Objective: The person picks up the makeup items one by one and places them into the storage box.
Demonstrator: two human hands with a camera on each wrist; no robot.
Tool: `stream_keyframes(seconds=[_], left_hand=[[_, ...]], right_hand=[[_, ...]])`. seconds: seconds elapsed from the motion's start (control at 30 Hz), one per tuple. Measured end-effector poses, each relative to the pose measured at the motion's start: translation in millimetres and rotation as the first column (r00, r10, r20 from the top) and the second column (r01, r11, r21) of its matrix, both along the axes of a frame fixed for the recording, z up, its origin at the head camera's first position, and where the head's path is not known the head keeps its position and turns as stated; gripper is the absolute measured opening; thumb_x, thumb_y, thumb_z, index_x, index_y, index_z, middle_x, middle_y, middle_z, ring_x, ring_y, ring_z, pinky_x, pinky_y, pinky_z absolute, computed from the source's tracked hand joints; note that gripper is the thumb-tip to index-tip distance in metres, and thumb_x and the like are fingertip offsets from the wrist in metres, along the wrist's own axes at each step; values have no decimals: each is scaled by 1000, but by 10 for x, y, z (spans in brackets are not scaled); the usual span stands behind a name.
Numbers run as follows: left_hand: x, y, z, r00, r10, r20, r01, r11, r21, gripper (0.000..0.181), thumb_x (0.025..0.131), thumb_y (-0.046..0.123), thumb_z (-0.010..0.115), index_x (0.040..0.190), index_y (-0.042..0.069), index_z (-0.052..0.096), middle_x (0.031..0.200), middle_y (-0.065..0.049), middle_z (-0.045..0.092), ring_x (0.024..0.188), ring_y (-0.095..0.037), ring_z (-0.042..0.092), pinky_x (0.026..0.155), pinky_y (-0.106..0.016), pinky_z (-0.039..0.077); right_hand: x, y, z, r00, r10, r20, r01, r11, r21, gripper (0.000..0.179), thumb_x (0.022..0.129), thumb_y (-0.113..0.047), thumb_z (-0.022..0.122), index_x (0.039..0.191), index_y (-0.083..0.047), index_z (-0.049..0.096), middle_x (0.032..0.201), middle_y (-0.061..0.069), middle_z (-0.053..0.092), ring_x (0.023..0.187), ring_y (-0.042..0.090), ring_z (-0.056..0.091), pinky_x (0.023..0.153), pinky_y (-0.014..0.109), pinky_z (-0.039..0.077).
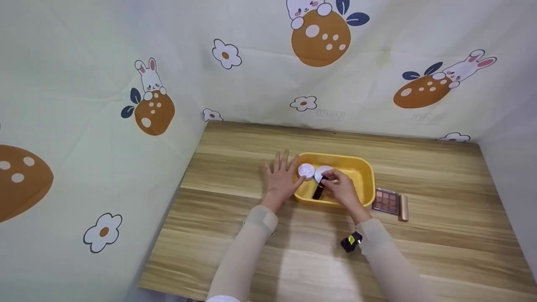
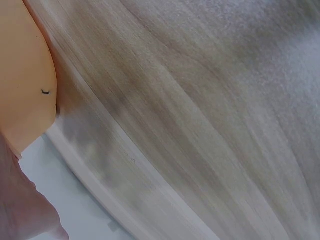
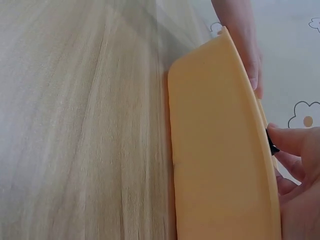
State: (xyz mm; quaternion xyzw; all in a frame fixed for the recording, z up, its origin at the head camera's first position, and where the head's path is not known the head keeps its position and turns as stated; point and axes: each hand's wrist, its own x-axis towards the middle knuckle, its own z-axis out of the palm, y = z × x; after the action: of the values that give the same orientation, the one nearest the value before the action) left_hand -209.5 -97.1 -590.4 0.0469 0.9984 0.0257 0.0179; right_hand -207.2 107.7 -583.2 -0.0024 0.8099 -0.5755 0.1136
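A yellow plastic bin (image 1: 361, 176) stands on the wooden table. My right hand (image 1: 342, 188) reaches over its front rim and pinches a short black cosmetic tube (image 1: 318, 192) slanting inside the bin. In the right wrist view the bin's wall (image 3: 220, 135) hides most of that tube. My left hand (image 1: 281, 179) rests at the bin's left end, fingers spread and straight, its thumb over the rim. Near that thumb, inside the bin, sits a white round cosmetic case (image 1: 306, 171). Beside it is a second white round item (image 1: 322, 172), partly covered by my right hand.
Just right of the bin, an eyeshadow palette (image 1: 386, 201) lies on the table (image 1: 235, 167), with a rose-gold tube (image 1: 403, 207) alongside. A printed cloth (image 1: 260, 75) hangs behind and at the sides of the table.
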Motion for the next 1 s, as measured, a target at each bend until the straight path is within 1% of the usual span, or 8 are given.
stream_keyframes(seconds=[0.17, 0.33, 0.43, 0.53, 0.67, 0.77, 0.9, 1.0], left_hand=[[1, 0, 2, 1000, 0, -3, 0, 1000, 7, 73, 97, 69, 34, 160, 37, 15, 170, -4, 9, 157, -31, 10, 120, -68, 14], [-7, -6, 5, 1000, -6, -2, 6, 1000, 16, 73, 97, 68, 35, 160, 36, 16, 170, -5, 11, 157, -32, 11, 120, -69, 12], [-5, -2, -2, 1000, -7, -2, 7, 1000, 23, 73, 98, 68, 35, 160, 35, 18, 170, -5, 11, 157, -32, 9, 120, -68, 12], [-1, 4, -9, 1000, -9, -1, 9, 1000, 22, 72, 97, 68, 34, 160, 36, 18, 170, -5, 11, 157, -32, 9, 120, -68, 11], [-6, 7, -14, 1000, -13, 10, 13, 1000, 19, 73, 97, 68, 33, 160, 36, 16, 170, -5, 10, 157, -32, 8, 120, -69, 9], [-6, 6, -13, 1000, -10, 8, 10, 1000, 12, 73, 97, 68, 33, 160, 36, 17, 170, -5, 10, 157, -32, 9, 120, -69, 11], [-2, -1, -6, 1000, -7, -2, 7, 1000, 6, 73, 97, 69, 34, 160, 36, 18, 170, -5, 12, 157, -32, 11, 119, -69, 14], [-4, -7, -1, 1000, -8, -1, 8, 1000, 4, 72, 97, 69, 33, 160, 36, 17, 170, -5, 11, 157, -32, 11, 119, -69, 13]], right_hand=[[-23, -63, 0, 1000, 30, -10, -29, 998, 61, 23, 95, -2, 63, 117, 4, 66, 101, 18, 66, 79, 16, 65, 73, 39, 62], [-51, -132, -20, 999, 50, -7, -49, 989, 141, 18, 93, -3, 66, 110, 2, 62, 101, 19, 68, 83, 20, 67, 72, 40, 62], [-61, -162, -32, 998, 59, -16, -55, 983, 175, 17, 92, -4, 67, 107, 1, 60, 102, 20, 69, 86, 20, 68, 69, 37, 62], [-62, -182, -37, 997, 71, -27, -64, 975, 211, 17, 91, -5, 69, 106, 0, 61, 100, 19, 71, 84, 21, 67, 66, 33, 60], [-65, -198, -33, 991, 111, -76, -83, 950, 301, 20, 87, -4, 72, 104, 0, 63, 92, 15, 69, 79, 21, 64, 66, 30, 53], [-71, -214, -35, 982, 156, -103, -108, 922, 372, 22, 85, -5, 74, 105, -1, 65, 85, 11, 65, 77, 20, 60, 68, 30, 48], [-76, -243, -28, 977, 191, -95, -133, 892, 431, 24, 85, -6, 75, 108, -3, 67, 78, 5, 59, 72, 17, 54, 65, 30, 44], [-74, -263, -13, 974, 205, -93, -141, 876, 461, 26, 86, -7, 75, 111, -4, 68, 76, 5, 58, 69, 17, 52, 62, 29, 42]])
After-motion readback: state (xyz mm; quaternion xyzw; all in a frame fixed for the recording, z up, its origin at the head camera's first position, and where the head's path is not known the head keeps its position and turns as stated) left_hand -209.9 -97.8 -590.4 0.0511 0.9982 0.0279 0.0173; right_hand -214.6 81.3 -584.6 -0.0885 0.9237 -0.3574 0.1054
